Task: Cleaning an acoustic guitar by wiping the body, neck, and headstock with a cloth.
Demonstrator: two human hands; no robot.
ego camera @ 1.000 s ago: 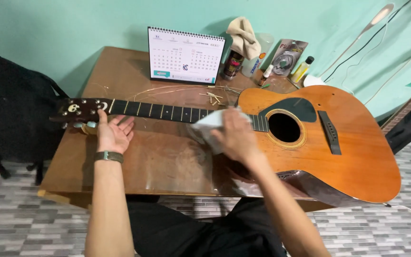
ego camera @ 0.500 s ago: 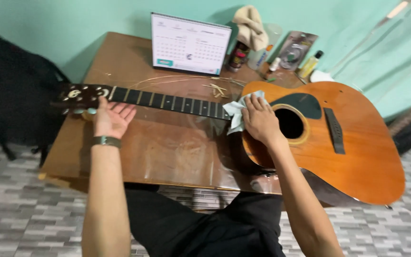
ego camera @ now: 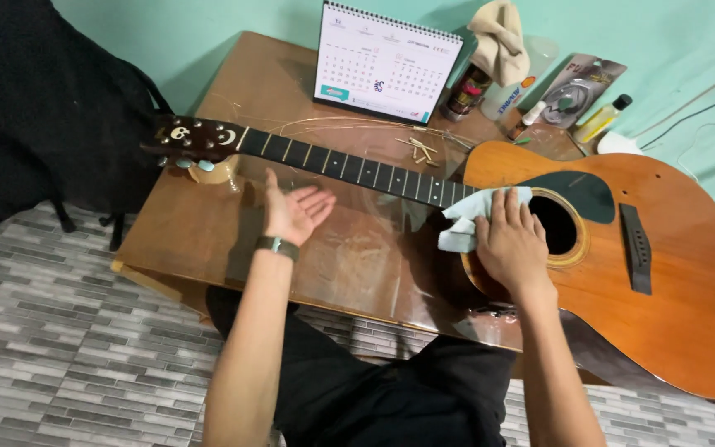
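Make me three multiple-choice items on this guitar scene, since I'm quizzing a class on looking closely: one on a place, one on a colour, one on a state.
1. Where does the right hand press the cloth?
A. On the guitar body beside the sound hole
B. On the headstock
C. On the calendar

2. What colour is the wall behind the table?
A. White
B. Pale green
C. Red

3. How is the left hand?
A. Closed around the neck
B. Open, palm up, holding nothing
C. Gripping a bottle

Answers:
1 A: the cloth lies under the fingers where the neck meets the body, next to the sound hole.
2 B: the wall shows a mint green tone.
3 B: its fingers are spread just in front of the neck, with nothing in the grip.
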